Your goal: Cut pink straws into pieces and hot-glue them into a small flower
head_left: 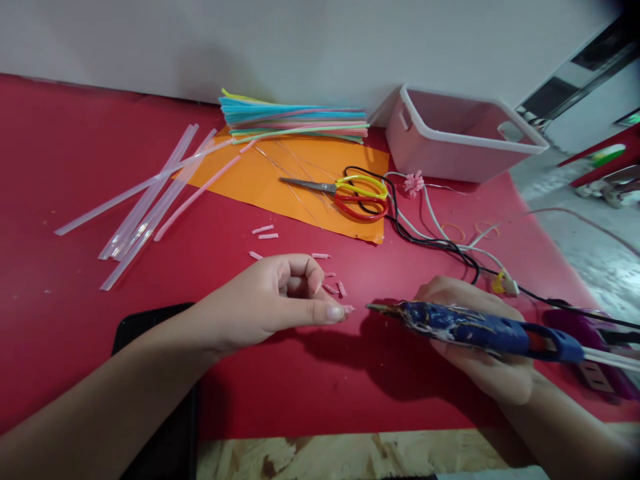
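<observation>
My left hand (280,297) is closed, pinching a short pink pipe cleaner piece (349,309) between thumb and fingertip. Most of that piece is hidden by the fingers. Wrapped around a blue hot glue gun (460,327) is my right hand (480,373). The gun's nozzle points left at the pink piece, a small gap apart, and a white glue stick (613,360) sticks out of its back. Several cut pink pieces (269,236) lie on the red tabletop (310,380) just beyond my left hand. A pink pipe cleaner flower (414,183) lies farther back on the right.
Clear glue sticks (150,217) lie at left. Scissors (330,189) and thin wires rest on an orange sheet (225,175), with pipe cleaners (295,120) behind. A pink bin (450,143), tangled cables (425,237) and a purple power strip (595,373) are right. A black phone-like object (173,427) lies under my left forearm.
</observation>
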A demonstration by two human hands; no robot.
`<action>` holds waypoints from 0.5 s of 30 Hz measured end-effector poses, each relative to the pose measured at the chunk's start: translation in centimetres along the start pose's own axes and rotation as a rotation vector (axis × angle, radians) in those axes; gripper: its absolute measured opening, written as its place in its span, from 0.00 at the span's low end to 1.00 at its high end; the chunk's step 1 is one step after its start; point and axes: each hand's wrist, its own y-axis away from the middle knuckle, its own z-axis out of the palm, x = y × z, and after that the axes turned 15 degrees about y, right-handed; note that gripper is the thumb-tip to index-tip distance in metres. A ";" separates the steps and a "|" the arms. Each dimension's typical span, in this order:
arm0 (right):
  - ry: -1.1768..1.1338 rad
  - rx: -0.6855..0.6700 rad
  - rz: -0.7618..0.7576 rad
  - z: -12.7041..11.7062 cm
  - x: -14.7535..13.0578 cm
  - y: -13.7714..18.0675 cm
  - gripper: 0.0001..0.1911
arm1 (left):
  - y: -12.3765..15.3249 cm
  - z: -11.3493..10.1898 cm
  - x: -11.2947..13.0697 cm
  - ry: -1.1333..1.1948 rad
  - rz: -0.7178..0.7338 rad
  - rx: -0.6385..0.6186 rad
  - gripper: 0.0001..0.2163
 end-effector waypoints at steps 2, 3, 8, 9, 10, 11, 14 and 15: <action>0.011 -0.015 -0.004 0.1 -0.2 -0.2 0.04 | 0.0 0.0 0.0 0.002 0.006 0.004 0.16; 0.016 -0.020 -0.004 0.1 -0.3 -0.3 0.05 | 0.1 0.0 0.0 0.005 0.009 0.006 0.16; 0.026 -0.034 -0.020 0.2 -0.7 -0.6 0.07 | 0.0 0.1 0.2 0.015 0.041 0.026 0.16; 0.035 -0.037 -0.021 0.2 -0.7 -0.6 0.08 | -0.1 0.1 0.2 0.023 0.045 0.027 0.16; 0.048 -0.036 -0.015 0.2 -0.6 -0.6 0.08 | -0.1 0.1 0.1 0.032 0.048 0.028 0.16; 0.060 -0.033 -0.005 0.2 -0.5 -0.5 0.07 | -0.1 0.1 0.1 0.039 0.048 0.024 0.16; 0.071 -0.006 0.022 0.2 -0.2 -0.3 0.05 | -0.2 0.0 -0.1 0.040 0.050 0.006 0.17; 0.067 0.000 0.026 0.2 -0.2 -0.3 0.04 | -0.2 0.0 -0.1 0.033 0.047 0.002 0.18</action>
